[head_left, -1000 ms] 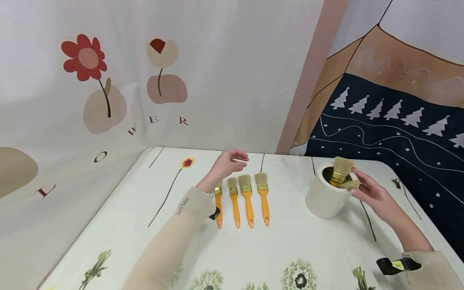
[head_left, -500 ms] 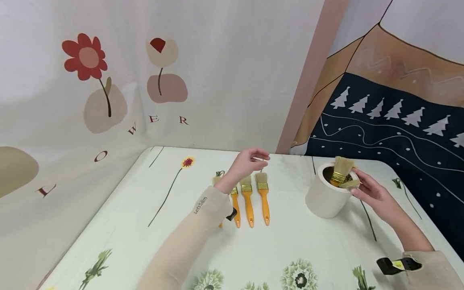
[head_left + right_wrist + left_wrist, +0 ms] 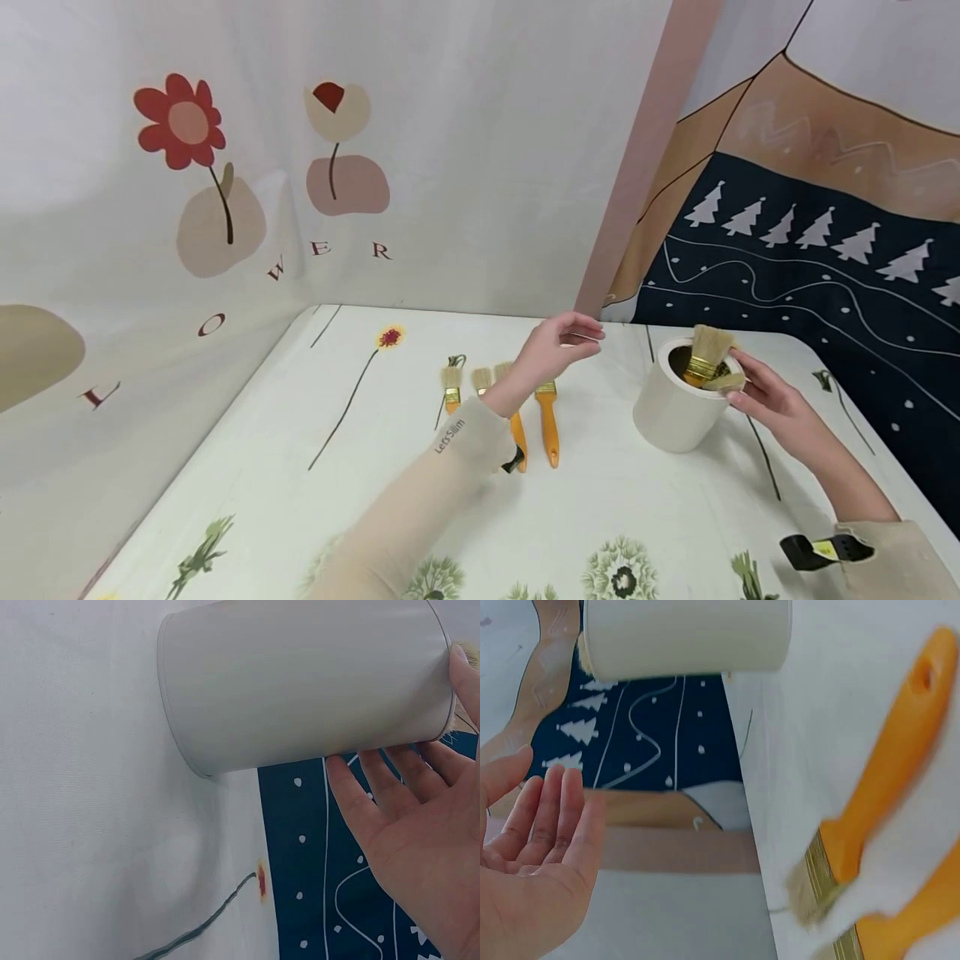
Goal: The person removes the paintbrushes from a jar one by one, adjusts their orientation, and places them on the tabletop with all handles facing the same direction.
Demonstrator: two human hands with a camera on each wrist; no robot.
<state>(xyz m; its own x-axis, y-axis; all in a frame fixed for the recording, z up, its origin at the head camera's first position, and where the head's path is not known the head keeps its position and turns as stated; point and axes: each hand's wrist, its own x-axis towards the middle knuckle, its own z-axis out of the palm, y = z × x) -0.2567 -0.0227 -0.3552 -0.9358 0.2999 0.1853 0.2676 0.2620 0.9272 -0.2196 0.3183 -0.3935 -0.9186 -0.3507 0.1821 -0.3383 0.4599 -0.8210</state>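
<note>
My left hand (image 3: pixel 551 354) hovers over the far part of the table, loosely curved with nothing in it. Below its forearm, several orange-handled paintbrushes lie in a row, bristles pointing away; the rightmost paintbrush (image 3: pixel 549 429) shows best, while the sleeve covers parts of the others. A white cylindrical can (image 3: pixel 667 421) stands upright at the right, with a paintbrush (image 3: pixel 708 350) and a second one bristles-up in it. My right hand (image 3: pixel 772 404) rests against the can's right side near the rim. In the right wrist view its extended fingers (image 3: pixel 394 791) touch the wall, thumb at the rim.
The table (image 3: pixel 247 467) has a white cloth printed with flowers. A pale curtain (image 3: pixel 480 167) hangs behind it, and a dark blue cloth with white trees (image 3: pixel 795 267) is at the right. The table's far edge lies just beyond my left hand.
My left hand has moved rightward, from above the left paintbrushes to past the rightmost one, toward the can. My right hand, the can and the paintbrushes have stayed in place.
</note>
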